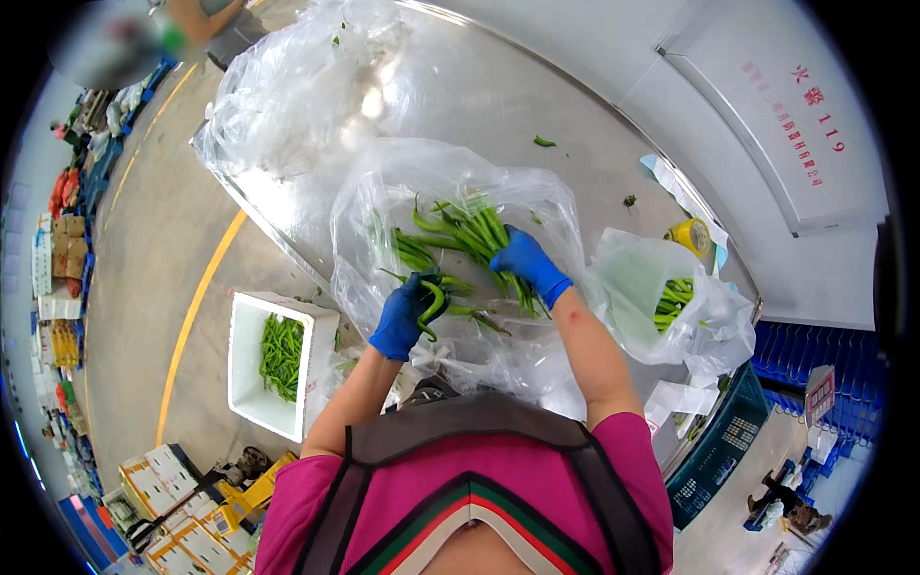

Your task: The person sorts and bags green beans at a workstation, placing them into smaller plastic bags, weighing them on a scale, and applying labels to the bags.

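Note:
Both my hands wear blue gloves over a large clear plastic bag [363,194] spread on a metal table [474,104]. My left hand [408,313] holds a curved green chili pepper [433,302], with dark marks on the glove's fingers. My right hand [530,264] is closed around a bunch of long green peppers [471,230], their ends poking out below the palm. More green peppers [413,253] lie in the bag between and beyond my hands. At the right, a smaller plastic bag [625,269] holds green peppers [674,302].
A white foam box [236,359] with green peppers stands low at the left. A yellow tape roll [690,236] lies at the right table edge, above a dark green crate [719,460]. Crumpled plastic [287,93] covers the far left corner. Another person [208,21] is at the top left.

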Demonstrator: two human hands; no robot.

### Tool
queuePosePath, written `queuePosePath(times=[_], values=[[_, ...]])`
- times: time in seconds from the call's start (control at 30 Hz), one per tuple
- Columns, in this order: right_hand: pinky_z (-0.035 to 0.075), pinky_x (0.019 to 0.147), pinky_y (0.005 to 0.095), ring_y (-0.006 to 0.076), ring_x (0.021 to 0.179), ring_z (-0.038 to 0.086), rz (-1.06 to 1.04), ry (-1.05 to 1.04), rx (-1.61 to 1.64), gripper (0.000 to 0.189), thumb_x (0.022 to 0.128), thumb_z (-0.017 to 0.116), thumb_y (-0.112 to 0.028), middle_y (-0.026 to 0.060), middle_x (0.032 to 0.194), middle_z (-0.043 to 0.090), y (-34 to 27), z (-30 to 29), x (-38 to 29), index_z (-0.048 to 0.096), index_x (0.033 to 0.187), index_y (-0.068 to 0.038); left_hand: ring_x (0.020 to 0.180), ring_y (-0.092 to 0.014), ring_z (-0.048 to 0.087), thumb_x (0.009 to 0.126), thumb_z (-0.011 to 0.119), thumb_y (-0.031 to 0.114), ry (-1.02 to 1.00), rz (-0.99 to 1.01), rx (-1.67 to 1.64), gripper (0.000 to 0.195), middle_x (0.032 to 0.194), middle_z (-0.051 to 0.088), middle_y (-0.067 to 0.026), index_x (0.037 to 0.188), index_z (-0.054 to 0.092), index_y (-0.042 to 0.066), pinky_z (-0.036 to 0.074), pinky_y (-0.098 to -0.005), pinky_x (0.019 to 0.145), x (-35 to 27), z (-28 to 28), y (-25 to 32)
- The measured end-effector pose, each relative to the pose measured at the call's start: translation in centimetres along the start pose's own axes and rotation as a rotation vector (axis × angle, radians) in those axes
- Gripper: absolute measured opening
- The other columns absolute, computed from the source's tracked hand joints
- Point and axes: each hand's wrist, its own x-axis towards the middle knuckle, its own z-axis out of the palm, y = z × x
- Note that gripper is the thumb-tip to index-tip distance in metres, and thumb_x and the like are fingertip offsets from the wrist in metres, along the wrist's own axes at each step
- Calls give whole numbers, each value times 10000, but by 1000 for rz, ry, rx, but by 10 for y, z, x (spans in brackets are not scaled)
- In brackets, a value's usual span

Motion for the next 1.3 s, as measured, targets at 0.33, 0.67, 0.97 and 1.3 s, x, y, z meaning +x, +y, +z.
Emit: queuePosePath(times=[0.33,0.67,0.97,1.3], values=[[433,782,276,173,896,539,-80,-197,871,601,592,693,-104,83,1019,557,-31,-26,-96,450,1133,-7,924,-176,503,860,429,257,-260,20,135,313,1016,531,-56,1117,456,79,428,-321,754,-3,63,-51],[426,792,266,126,888,531,-255,290,815,634,578,725,-64,88,997,574,-73,-72,-168,433,1136,3,1066,-180,435,755,495,128,-397,314,616,589,1211,423,-101,1292,269,37,398,-337,849,-109,181,-20],[478,659,288,170,728,577,-494,788,817,374,563,689,-13,100,864,598,-77,-223,-281,577,919,9,915,-170,470,630,683,57,-338,707,1089,678,1098,440,-85,1218,345,36,410,-289,775,-98,246,-50],[416,797,270,176,884,536,-284,643,461,500,622,694,-88,77,966,571,79,-212,-258,492,1073,-9,691,-144,513,730,518,31,-523,-8,284,358,938,561,-82,1082,461,1,437,-279,633,17,287,-107]])
